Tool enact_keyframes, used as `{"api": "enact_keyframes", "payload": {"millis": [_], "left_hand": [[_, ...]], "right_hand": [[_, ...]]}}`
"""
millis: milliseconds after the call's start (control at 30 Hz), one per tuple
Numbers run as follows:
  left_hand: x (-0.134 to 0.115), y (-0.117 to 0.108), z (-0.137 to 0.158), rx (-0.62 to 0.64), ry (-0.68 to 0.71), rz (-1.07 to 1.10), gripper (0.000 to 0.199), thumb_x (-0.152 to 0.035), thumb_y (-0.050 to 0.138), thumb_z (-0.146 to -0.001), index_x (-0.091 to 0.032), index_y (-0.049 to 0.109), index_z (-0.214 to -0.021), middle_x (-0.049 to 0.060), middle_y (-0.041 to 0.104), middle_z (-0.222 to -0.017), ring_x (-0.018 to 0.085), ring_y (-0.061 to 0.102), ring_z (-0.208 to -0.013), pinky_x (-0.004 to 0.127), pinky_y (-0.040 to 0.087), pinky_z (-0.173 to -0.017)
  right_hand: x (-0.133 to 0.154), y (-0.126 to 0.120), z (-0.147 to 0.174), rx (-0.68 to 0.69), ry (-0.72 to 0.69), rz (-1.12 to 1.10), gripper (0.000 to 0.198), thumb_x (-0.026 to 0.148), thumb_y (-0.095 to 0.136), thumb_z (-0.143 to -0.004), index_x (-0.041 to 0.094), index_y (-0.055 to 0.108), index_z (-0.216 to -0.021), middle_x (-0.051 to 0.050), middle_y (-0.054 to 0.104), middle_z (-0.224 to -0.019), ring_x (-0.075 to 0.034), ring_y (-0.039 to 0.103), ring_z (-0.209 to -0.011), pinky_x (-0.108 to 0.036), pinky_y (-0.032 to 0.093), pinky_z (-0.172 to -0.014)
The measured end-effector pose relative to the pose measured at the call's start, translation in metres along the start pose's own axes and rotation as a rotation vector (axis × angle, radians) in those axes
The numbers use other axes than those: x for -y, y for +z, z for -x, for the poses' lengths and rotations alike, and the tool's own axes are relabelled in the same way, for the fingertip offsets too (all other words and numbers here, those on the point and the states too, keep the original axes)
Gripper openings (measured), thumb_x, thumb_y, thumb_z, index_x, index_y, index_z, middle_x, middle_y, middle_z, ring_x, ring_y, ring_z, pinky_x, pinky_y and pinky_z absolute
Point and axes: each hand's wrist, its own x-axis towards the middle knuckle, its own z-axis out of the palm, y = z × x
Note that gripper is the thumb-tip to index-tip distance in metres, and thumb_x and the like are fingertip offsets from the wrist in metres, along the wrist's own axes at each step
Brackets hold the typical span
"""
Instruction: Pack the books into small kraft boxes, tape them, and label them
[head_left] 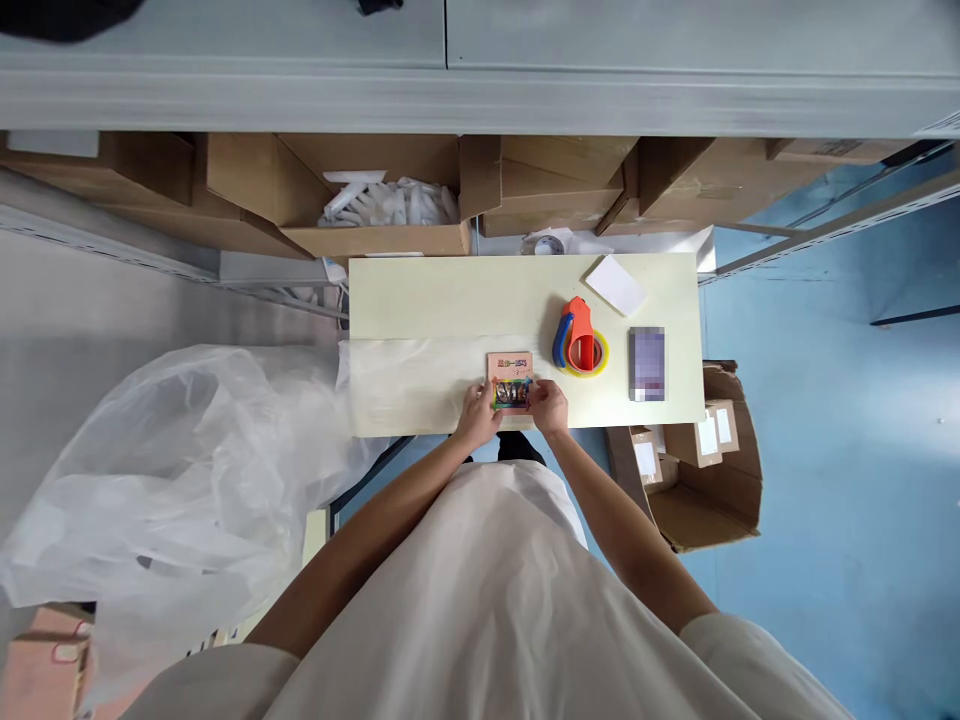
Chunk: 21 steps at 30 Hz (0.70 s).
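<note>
Near the front edge of the pale table (420,300) lies a small pink printed box (510,362) with a colourful picture on its face. My left hand (478,416) grips its left side, fingers closed along the edge. On the opposite side, my right hand (550,406) has its fingers pinched at the box's lower right edge. Whether the box rests on the table or is lifted slightly, I cannot tell. A sheet of clear plastic film (405,390) lies under and left of the box.
Right of the box stand an orange and blue tape dispenser (577,335), a white card stack (616,286) and a blurred purple rectangle (646,364). Open cartons (375,240) line the shelf behind. A plastic bag (187,480) bulges at left; a carton (712,510) holds smaller boxes at right.
</note>
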Motion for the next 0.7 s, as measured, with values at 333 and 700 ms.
{"api": "enact_keyframes", "payload": {"millis": [333, 700], "left_hand": [[0.001, -0.001, 0.014, 0.189, 0.130, -0.311, 0.060, -0.019, 0.054, -0.077, -0.016, 0.036, -0.134, 0.017, 0.031, -0.139, 0.031, 0.035, -0.128, 0.045, 0.038, -0.099], [0.005, 0.000, 0.010, 0.151, 0.150, -0.151, 0.059, -0.015, 0.056, -0.074, -0.017, 0.039, -0.130, 0.017, 0.037, -0.134, 0.031, 0.037, -0.128, 0.047, 0.036, -0.102]], "right_hand": [[-0.011, 0.001, 0.008, -0.029, 0.041, -0.039, 0.071, 0.031, 0.061, -0.069, 0.014, 0.035, -0.133, -0.020, 0.050, -0.124, -0.024, 0.060, -0.094, -0.041, 0.048, -0.085], [0.008, -0.001, -0.012, 0.146, 0.143, -0.097, 0.033, 0.036, 0.069, -0.058, 0.021, 0.060, -0.087, -0.002, 0.067, -0.086, -0.019, 0.062, -0.081, -0.032, 0.048, -0.073]]}}
